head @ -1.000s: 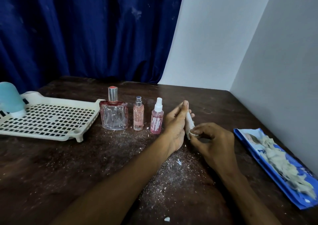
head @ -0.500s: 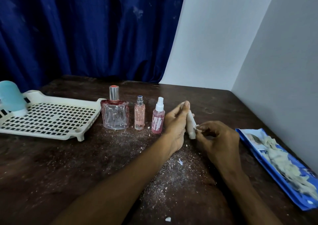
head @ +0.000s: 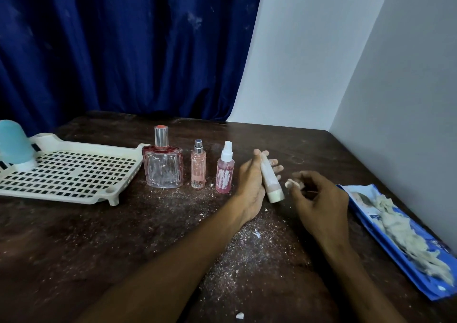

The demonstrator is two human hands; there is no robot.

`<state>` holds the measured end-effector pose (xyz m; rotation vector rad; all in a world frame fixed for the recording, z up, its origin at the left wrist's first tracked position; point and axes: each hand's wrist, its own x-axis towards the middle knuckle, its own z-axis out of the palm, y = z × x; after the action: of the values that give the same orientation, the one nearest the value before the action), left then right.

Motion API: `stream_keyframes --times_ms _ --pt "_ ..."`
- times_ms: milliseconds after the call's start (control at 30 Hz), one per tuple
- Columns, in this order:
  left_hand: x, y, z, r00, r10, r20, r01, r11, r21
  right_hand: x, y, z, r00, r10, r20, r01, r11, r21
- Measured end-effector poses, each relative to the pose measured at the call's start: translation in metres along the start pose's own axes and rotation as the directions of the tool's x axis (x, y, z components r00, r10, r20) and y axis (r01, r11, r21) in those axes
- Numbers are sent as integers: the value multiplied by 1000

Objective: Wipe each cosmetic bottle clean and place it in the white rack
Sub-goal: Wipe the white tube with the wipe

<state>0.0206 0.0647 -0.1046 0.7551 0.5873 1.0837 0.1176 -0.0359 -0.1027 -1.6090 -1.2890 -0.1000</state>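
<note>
Looks like mid-wipe on the white tube (head: 270, 179). The left hand (head: 251, 186) grips it just over the worktop (head: 99, 248), and the right hand (head: 319, 199) pinches a wipe scrap (head: 291, 183) just beside it. Next move is probably finishing the rub, then a long reach left to the white rack (head: 69, 174).

Blue curtain (head: 123, 45) behind dusty tbl (head: 74, 248)

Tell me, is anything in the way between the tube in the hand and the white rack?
Yes. Three bottles stand in a row between the tube, held in the left hand, and the white rack: the spray bottle, the slim pink bottle and the wide glass bottle, which is right beside the rack's corner.
</note>
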Motion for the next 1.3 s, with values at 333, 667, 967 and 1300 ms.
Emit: stream_keyframes --times_ms 333,667,967,1300 --pt "3 3 3 997 -46 54 47 999 -22 -1 -2 3 999 2 45 -5 997 76" --pt "2 6 4 996 -27 87 24 999 34 -3 -4 1 993 -98 65 99 995 -7" --pt "3 3 1 996 -13 92 12 1000 19 -4 -4 2 993 -87 83 88 996 -13" --pt "0 4 0 995 14 103 -21 997 68 -5 -4 5 993 -111 31 111 994 16"
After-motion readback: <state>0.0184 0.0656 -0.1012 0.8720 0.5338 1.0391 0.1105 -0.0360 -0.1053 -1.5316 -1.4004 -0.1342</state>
